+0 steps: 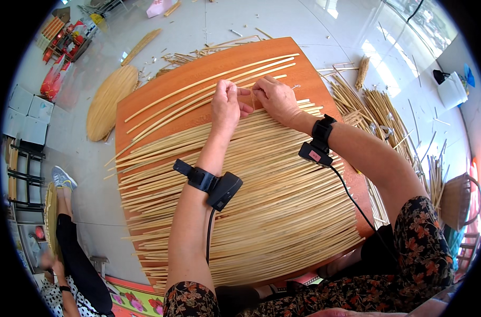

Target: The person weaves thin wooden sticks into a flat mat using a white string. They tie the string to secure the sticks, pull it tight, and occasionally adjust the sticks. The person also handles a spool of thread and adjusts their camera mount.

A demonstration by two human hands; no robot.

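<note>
The left hand (227,105) is holding its fingers apart; the right hand (277,100) is curling, grip unclear; slender straw-coloured stalks (282,177) are overhanging the orange-brown wooden counter (240,56) leftward, its surface showing beyond.

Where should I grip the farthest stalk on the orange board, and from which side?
Probably pinch the farthest stalk near its middle, from above and the far side: it is long and thin, lying flat, with orange board showing beyond it.

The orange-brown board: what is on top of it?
Pale stalks lie across the board, packed close at the near side and spaced apart toward the far edge. The left hand and right hand hide some; the surface beneath the packed stalks is mostly covered.
</note>
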